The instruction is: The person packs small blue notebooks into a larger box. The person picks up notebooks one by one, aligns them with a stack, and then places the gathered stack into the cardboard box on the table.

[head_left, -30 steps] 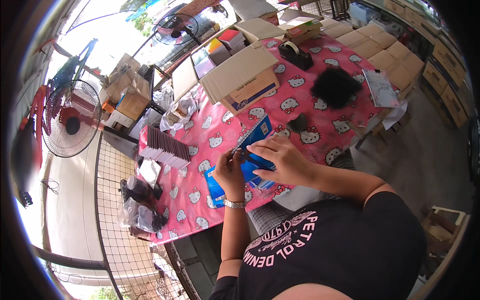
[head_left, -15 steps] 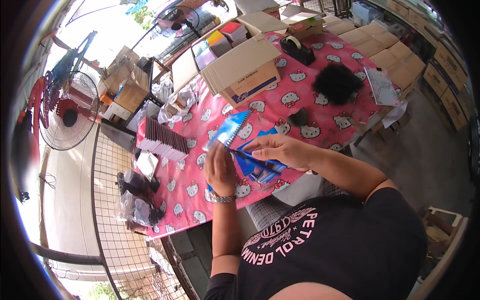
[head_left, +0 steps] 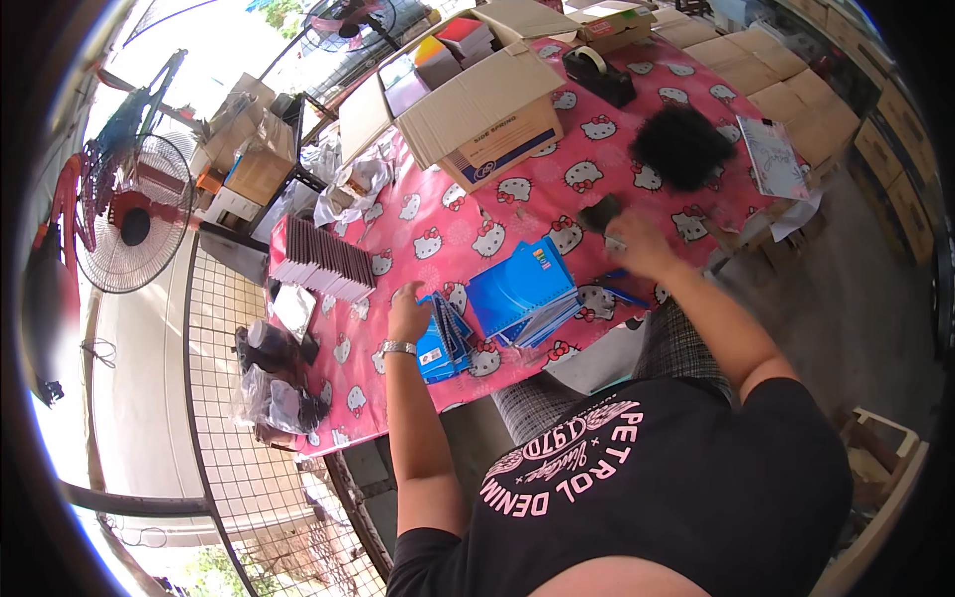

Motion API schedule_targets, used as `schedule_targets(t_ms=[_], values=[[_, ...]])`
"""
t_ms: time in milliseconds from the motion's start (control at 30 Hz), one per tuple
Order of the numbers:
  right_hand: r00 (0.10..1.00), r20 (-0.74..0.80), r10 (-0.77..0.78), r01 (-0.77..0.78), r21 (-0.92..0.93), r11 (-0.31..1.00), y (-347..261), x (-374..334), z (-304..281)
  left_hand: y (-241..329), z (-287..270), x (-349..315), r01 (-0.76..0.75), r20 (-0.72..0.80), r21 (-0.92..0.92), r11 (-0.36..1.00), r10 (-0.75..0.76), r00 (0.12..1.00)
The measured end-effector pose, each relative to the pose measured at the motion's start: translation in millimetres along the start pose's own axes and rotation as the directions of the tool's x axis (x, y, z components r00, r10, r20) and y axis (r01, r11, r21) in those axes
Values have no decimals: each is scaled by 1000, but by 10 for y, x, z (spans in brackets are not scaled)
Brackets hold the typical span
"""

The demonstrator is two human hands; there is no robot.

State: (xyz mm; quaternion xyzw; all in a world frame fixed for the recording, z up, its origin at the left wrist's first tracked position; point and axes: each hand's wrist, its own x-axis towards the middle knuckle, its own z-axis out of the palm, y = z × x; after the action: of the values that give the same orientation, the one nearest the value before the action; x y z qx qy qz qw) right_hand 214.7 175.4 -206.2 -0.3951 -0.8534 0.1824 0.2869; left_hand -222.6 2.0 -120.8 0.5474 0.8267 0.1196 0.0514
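Note:
Two groups of blue spiral notebooks lie on the pink patterned tablecloth. My left hand (head_left: 406, 316) rests against the outer side of the smaller, fanned stack of notebooks (head_left: 445, 343), its fingers loosely apart and not wrapped round it. In the middle is the larger stack of notebooks (head_left: 522, 287), a plain blue cover on top. My right hand (head_left: 639, 245) reaches to a small dark lump, perhaps a cloth or sponge (head_left: 599, 212); its fingertips are blurred there, so a hold cannot be made out. Beneath that wrist lies another blue notebook (head_left: 629, 289), mostly hidden.
A long row of red-covered books (head_left: 323, 267) stands at the left. At the back, an open carton (head_left: 502, 144) holds bright stacks. A tape dispenser (head_left: 600, 78), a black fluffy bundle (head_left: 684, 147) and a clipboard (head_left: 771, 159) lie to the right. A fan (head_left: 134, 224) stands far left.
The notebook both hands were handling in the air is no longer raised. My left hand has dropped left beside the small stack; my right has moved right to the dark lump.

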Motion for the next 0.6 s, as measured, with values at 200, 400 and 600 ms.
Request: schedule_targets(t_ms=[200, 400, 600], values=[[941, -238, 240, -324, -433, 841, 1232, 551, -295, 1671, -619, -245, -469, -253, -300, 831, 405, 879], [944, -153, 293, -327, -571, 753, 1207, 704, -3, 2191, -291, -878, -644, -82, 180, 743, 664, 743], [881, -332, 337, -413, -192, 890, 1556, 817, -10, 2152, -698, -702, -612, 35, -199, 765, 630, 776]])
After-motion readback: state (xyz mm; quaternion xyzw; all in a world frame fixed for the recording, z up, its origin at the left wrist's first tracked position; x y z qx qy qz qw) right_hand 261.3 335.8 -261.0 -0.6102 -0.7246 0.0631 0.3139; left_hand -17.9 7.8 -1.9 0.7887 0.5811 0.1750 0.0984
